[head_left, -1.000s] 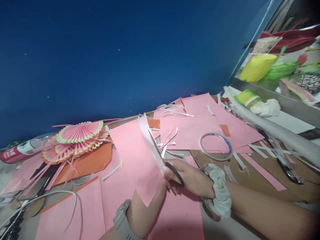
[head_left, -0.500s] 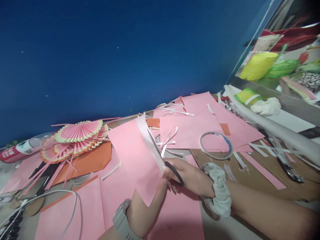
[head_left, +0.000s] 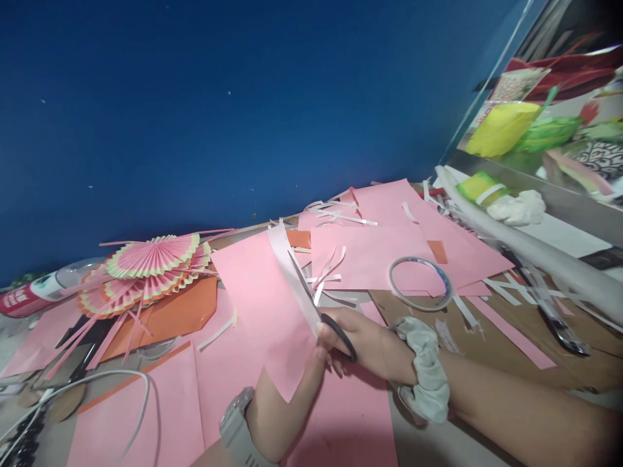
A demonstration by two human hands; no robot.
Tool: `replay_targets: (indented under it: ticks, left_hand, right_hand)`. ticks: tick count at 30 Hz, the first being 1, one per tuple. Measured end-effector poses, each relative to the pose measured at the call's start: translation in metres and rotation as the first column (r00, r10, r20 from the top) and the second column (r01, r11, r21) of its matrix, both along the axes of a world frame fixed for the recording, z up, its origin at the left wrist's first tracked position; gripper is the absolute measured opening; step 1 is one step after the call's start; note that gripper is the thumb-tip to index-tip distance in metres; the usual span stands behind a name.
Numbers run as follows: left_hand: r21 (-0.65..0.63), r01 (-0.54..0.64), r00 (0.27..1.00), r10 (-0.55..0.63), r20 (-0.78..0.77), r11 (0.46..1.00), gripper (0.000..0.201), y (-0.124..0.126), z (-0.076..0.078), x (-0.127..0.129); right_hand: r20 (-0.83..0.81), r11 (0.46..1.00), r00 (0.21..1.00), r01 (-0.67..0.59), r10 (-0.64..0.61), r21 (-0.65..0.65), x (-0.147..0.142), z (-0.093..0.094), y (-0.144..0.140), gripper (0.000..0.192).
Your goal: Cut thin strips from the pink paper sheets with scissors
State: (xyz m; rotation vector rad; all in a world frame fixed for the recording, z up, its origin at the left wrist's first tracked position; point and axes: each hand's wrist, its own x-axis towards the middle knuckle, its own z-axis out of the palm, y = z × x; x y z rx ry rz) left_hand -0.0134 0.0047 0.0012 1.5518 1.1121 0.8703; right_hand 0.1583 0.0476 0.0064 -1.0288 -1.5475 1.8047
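My right hand (head_left: 372, 344) has its fingers in the dark handle loop of a pair of scissors (head_left: 344, 338). The scissors' blades lie along a pale folded edge strip (head_left: 287, 263) of a pink paper sheet (head_left: 257, 298). Behind that sheet is my left hand (head_left: 311, 373), its thumb pressed to the paper close to the scissors; its other fingers are mostly hidden. Both hands nearly touch at the sheet's lower right edge. More pink sheets (head_left: 360, 428) lie beneath.
Folded pink paper fans (head_left: 156, 256) and an orange sheet (head_left: 185, 318) lie left, near a bottle (head_left: 29, 295) and white cable (head_left: 141, 376). To the right are a tape roll (head_left: 395, 285), paper strips (head_left: 516, 331) and a cutter knife (head_left: 564, 334). A blue wall (head_left: 272, 110) stands behind.
The upper part of the held pink sheet and its pale strip has shifted slightly right. Both hands and the scissors stay almost in the same place.
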Motion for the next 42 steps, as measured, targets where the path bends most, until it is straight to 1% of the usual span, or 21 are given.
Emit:
replay_targets:
  ticks: [3,10,12,17,23,26,30,34,42]
  left_hand:
    - [-0.016,-0.01,1.0,0.01,-0.027,1.0,0.028,-0.0002,-0.0003,-0.0002]
    - [-0.036,-0.002,1.0,0.001,-0.006,0.999,0.027,-0.0007,0.0002,0.0]
    - [-0.022,0.013,1.0,-0.013,-0.004,1.0,0.028,-0.0001,0.001,0.0007]
    - [-0.005,0.038,0.997,-0.037,0.061,0.999,0.027,0.0001,-0.0006,0.0022]
    - [0.015,0.044,0.999,-0.044,0.017,0.999,0.028,0.0006,0.0006,0.001]
    - [0.023,0.067,0.998,-0.067,0.016,0.998,0.028,0.0022,0.0027,0.0005]
    - [0.022,0.067,0.997,-0.068,0.031,0.997,0.027,0.0015,0.0036,0.0009]
    - [-0.013,0.075,0.996,-0.074,0.054,0.997,0.027,-0.0004,0.0014,0.002]
    - [-0.02,0.095,0.993,-0.093,0.067,0.995,0.026,0.001,-0.0029,-0.0002]
  right_hand:
    - [-0.012,1.0,1.0,0.004,-0.004,-0.004,-0.0001,0.0001,-0.0003,0.058]
    - [-0.03,1.0,0.999,0.013,-0.014,-0.017,-0.0004,-0.0014,-0.0008,0.056]
    - [-0.034,1.0,0.999,0.015,-0.016,-0.023,-0.0006,-0.0015,-0.001,0.056]
    - [-0.027,0.999,0.999,0.04,-0.041,-0.016,-0.0012,0.0012,-0.002,0.056]
    - [-0.034,0.999,0.999,0.03,-0.03,-0.013,-0.0002,0.0014,-0.0014,0.057]
    - [-0.031,1.0,0.999,0.019,-0.019,0.005,0.0003,0.0009,-0.0013,0.056]
    - [-0.036,0.999,0.999,0.031,-0.032,-0.01,-0.0003,0.0015,-0.002,0.056]
    - [-0.022,0.999,0.999,0.037,-0.037,-0.012,-0.0011,0.0011,-0.0023,0.055]
    - [-0.039,0.999,0.999,0.033,-0.033,0.005,-0.0007,-0.0013,-0.0023,0.053]
